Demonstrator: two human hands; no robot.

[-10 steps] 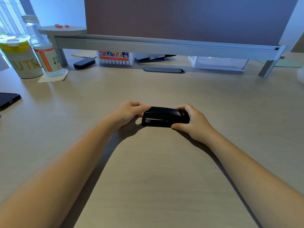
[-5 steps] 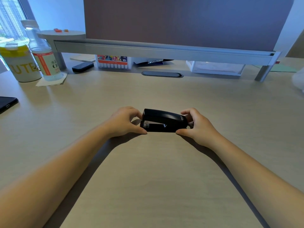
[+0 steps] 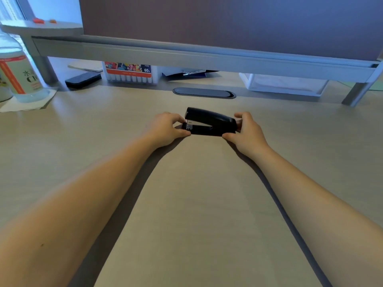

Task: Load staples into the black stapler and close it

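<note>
Pale wood tabletop (image 3: 196,204) fills most of the view, with a dark partition (image 3: 228,21) on a grey rail (image 3: 186,56) running across its far edge. Both forearms reach in from the near corners and meet at the stapler (image 3: 211,123), which lies on its side on the tabletop, front end pointing left. Its top arm is lifted a little at that end, showing bright metal in the gap. The left hand (image 3: 165,129) pinches the front end, thumb at the near edge and fingers over the far side. The right hand (image 3: 248,131) pinches the rear end, thumb near, fingers curled behind. Beyond the grip sits an oval cable port (image 3: 204,93). Far left of the grip stands a bottle (image 3: 18,77) on a napkin (image 3: 27,103). Under the rail, beyond and left of the grip, are a marker box (image 3: 130,73) and a small black case (image 3: 83,79); beyond and right, a clear tray (image 3: 284,83).
</note>
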